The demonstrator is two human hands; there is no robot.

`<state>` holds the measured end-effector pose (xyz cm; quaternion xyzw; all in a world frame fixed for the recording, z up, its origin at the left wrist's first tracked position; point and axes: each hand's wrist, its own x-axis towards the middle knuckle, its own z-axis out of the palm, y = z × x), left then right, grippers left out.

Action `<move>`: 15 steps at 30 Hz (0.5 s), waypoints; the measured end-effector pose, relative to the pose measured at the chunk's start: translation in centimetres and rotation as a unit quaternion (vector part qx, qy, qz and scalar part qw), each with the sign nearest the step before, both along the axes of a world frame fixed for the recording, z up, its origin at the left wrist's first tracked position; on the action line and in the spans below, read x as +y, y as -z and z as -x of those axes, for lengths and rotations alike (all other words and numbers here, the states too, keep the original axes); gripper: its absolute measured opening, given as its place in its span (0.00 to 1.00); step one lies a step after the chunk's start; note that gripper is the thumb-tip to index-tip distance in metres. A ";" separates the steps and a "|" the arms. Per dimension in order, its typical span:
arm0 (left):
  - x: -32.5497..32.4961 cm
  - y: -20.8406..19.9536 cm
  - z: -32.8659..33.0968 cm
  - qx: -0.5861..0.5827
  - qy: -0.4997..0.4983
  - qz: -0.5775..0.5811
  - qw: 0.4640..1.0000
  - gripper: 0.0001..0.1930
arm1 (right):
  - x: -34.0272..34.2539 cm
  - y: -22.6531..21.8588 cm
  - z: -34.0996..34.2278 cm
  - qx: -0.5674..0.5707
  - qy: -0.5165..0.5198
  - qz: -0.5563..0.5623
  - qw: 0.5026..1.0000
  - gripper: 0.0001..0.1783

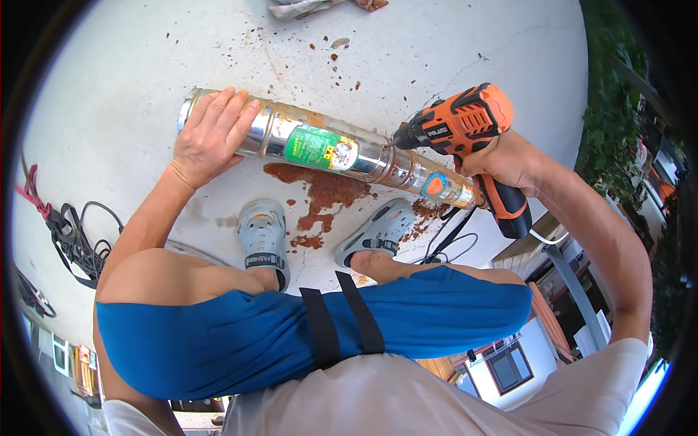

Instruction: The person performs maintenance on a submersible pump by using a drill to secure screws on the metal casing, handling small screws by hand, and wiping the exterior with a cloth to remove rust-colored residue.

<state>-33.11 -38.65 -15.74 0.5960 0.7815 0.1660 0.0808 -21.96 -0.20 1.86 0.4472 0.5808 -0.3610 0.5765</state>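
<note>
A long stainless-steel submersible pump [273, 131] lies slantwise on the pale floor, with rusty stains and a green label on its casing. My left hand [209, 134] is wrapped over its left end, fingers curled across the top. In my right hand [502, 161] is an orange and black cordless drill [465, 116], gripped by its handle. The drill points left, and its bit meets the pump near a band joint right of the middle. Whether the bit sits in a screw there is too small to tell. A round blue and orange sticker [434, 185] is on the pump's narrower right part.
Reddish-brown wet dirt [320, 192] stains the floor between the pump and my grey clogs [263, 236]. A coiled black cable [80, 243] with red clamps lies at the left. Black cord [443, 243] runs under the pump's right end. A crumpled cloth [302, 7] lies at the far edge.
</note>
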 end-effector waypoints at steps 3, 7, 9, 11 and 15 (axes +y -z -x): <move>-0.1 0.2 -0.1 0.005 0.002 -0.001 1.000 0.46 | 0.4 0.2 -0.1 0.022 -0.002 0.010 1.000 0.12; -0.1 0.1 0.1 0.007 0.001 -0.005 1.000 0.46 | 1.9 0.9 0.1 0.018 -0.001 0.034 0.999 0.15; 0.1 0.1 0.1 0.002 0.000 0.000 1.000 0.46 | 2.9 1.4 0.5 0.011 -0.017 0.051 0.998 0.21; -0.1 0.4 0.0 0.007 -0.002 -0.002 1.000 0.46 | 3.2 1.4 0.3 0.020 -0.011 0.057 0.998 0.22; 0.2 0.0 0.0 0.005 -0.001 0.016 1.000 0.47 | 3.9 1.7 -1.0 0.051 -0.018 0.062 0.997 0.25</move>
